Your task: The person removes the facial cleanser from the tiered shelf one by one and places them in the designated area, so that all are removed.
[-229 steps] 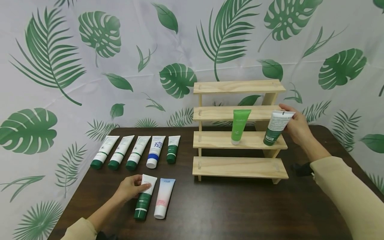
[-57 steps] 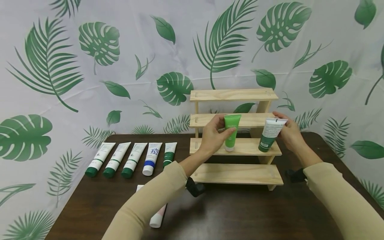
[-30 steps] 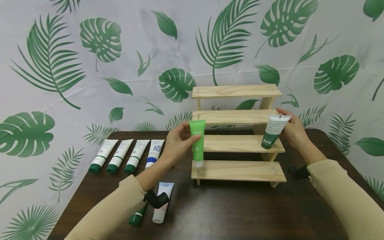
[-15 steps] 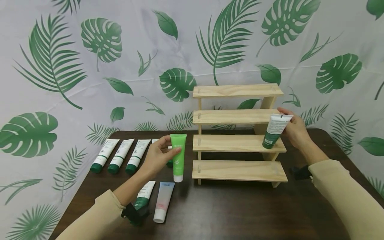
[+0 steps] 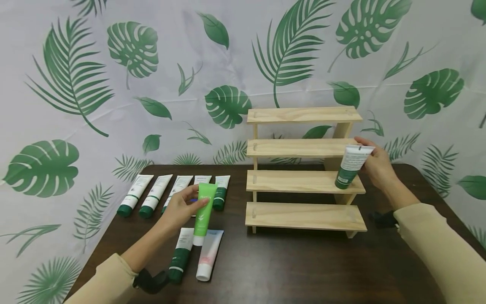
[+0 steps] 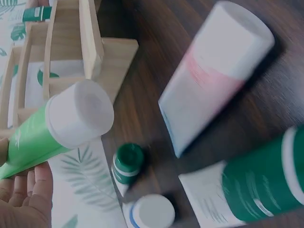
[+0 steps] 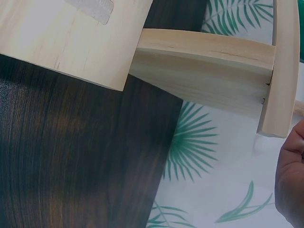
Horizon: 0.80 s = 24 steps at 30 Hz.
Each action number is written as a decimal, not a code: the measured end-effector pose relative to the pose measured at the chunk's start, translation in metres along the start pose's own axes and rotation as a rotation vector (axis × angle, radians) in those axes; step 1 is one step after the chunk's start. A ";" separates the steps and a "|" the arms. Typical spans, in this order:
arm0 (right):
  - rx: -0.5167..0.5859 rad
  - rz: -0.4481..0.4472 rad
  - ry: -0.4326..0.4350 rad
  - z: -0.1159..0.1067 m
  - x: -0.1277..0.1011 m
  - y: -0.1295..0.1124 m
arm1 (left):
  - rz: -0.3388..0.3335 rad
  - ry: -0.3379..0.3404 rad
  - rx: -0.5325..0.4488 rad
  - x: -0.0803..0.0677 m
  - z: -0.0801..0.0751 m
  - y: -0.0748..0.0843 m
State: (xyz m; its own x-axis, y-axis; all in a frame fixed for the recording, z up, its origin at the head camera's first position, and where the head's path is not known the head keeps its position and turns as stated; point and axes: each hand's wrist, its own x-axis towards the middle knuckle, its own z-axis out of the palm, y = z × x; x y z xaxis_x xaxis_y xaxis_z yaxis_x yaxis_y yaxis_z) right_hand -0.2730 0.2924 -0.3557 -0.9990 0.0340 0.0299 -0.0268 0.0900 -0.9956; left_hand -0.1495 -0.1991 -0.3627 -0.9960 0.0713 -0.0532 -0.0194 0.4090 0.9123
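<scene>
In the head view my left hand (image 5: 180,209) pinches a bright green tube (image 5: 205,211) with a white cap pointing down, raised above the dark table. Just beneath it lie a green-and-white tube (image 5: 180,255) and a pale blue-to-pink tube (image 5: 209,255). My right hand (image 5: 376,162) is at the right end of the wooden tiered stand (image 5: 303,215), behind a white-and-green tube (image 5: 353,166) standing cap-down on the second tier from the bottom. That tube hides the thumb side, so whether I grip it or the stand is unclear. The right wrist view shows only part of this hand.
A row of several tubes lies at the table's back left, three white ones with green caps (image 5: 134,195), a blue-banded one partly hidden by my left hand, and a smaller green-and-white tube (image 5: 222,192). A leaf-patterned cloth (image 5: 182,50) hangs behind the table (image 5: 288,266).
Earlier my left hand touched the green-and-white tube on the table. It then took the bright green tube off the stand and carried it left and down. My right hand has stayed in place.
</scene>
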 end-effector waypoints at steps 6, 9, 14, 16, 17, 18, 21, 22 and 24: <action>0.033 0.002 -0.014 -0.002 0.002 0.002 | -0.033 0.002 0.112 -0.010 -0.018 -0.015; 0.028 0.007 -0.016 -0.001 0.002 0.002 | -0.073 0.005 0.168 -0.016 -0.027 -0.027; -0.037 0.003 -0.019 0.000 0.002 0.000 | -0.144 0.013 0.229 -0.027 -0.042 -0.047; -0.044 0.000 -0.020 0.000 0.003 0.000 | -0.157 0.016 0.252 -0.031 -0.048 -0.054; -0.048 -0.002 -0.021 0.000 0.004 0.001 | -0.164 0.017 0.268 -0.033 -0.051 -0.057; -0.040 0.000 -0.020 0.000 0.004 0.001 | -0.169 0.021 0.288 -0.034 -0.053 -0.061; -0.030 0.001 -0.013 0.000 0.004 0.002 | -0.193 0.023 0.320 -0.037 -0.060 -0.071; -0.029 0.002 -0.008 0.000 0.004 0.002 | -0.202 0.022 0.327 -0.038 -0.061 -0.074; -0.016 0.001 -0.006 -0.001 0.003 0.003 | -0.219 0.019 0.327 -0.039 -0.062 -0.080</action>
State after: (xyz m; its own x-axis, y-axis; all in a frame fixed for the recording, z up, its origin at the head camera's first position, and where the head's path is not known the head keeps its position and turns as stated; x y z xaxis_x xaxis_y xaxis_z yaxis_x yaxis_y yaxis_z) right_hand -0.2764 0.2935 -0.3582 -0.9992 0.0280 0.0280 -0.0249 0.1062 -0.9940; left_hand -0.1145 -0.2915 -0.4088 -0.9729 -0.0651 -0.2218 -0.2058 0.6812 0.7026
